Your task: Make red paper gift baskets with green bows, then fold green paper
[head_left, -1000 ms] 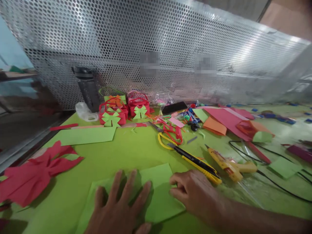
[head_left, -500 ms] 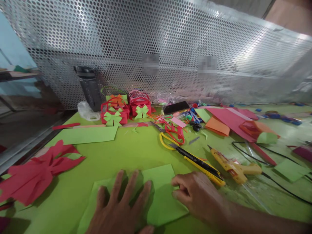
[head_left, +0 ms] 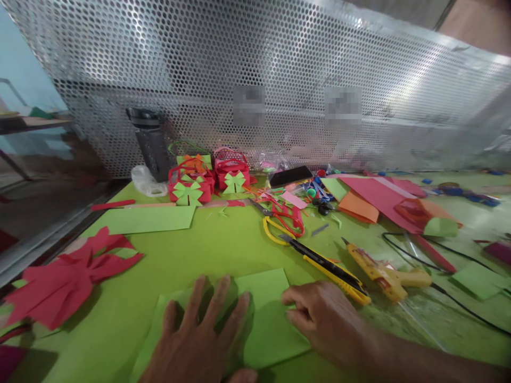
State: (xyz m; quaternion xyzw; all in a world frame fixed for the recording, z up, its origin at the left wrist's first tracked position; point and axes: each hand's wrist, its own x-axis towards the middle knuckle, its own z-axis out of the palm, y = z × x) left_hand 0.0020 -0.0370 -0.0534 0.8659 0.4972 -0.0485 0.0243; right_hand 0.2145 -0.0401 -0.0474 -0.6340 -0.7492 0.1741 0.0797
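A sheet of light green paper (head_left: 263,330) lies at the near edge of the table, seemingly folded, with a straight edge to the right. My left hand (head_left: 199,335) presses flat on its left part, fingers spread. At the paper's right edge, my right hand (head_left: 319,316) is closed, thumb and curled forefinger against the paper; the other fingertips are hidden. Just beyond my right hand lies a yellow and black box cutter (head_left: 329,268), its blade end by the yellow handle loop of some scissors (head_left: 279,223).
A yellow hot glue gun (head_left: 383,274) with a black cord lies at right. Left is a red paper flower shape (head_left: 74,276) and a green paper strip (head_left: 147,219). Behind stand small red paper baskets (head_left: 191,186), a dark bottle (head_left: 151,149) and a phone (head_left: 290,176) before a perforated metal panel (head_left: 295,58).
Everything on the table has shifted slightly rightward in view as the camera moved a little. Both hands keep nearly the same places on the green paper.
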